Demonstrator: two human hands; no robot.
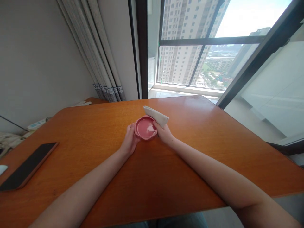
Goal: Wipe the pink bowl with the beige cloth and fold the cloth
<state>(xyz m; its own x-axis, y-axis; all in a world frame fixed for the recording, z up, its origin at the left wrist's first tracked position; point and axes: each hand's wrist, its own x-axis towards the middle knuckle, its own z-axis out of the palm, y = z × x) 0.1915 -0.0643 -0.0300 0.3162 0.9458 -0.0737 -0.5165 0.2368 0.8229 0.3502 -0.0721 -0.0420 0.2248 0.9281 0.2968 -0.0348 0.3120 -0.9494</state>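
A shiny pink dish with an angular rim is held above the wooden table, its inside facing up towards me. On its left edge, my left hand is closed, the thumb at the side and the other fingers mostly hidden underneath. From the right, my right hand grips the dish, with its thumb over the rim. A folded off-white cloth lies just beyond the dish, against the fingers of my right hand. I cannot tell whether those fingers also hold the cloth.
On the left of the table lies a long dark flat pad, beside a white rounded object cut off by the frame. A white power strip is past the left edge. Behind stand a grey curtain and a large window.
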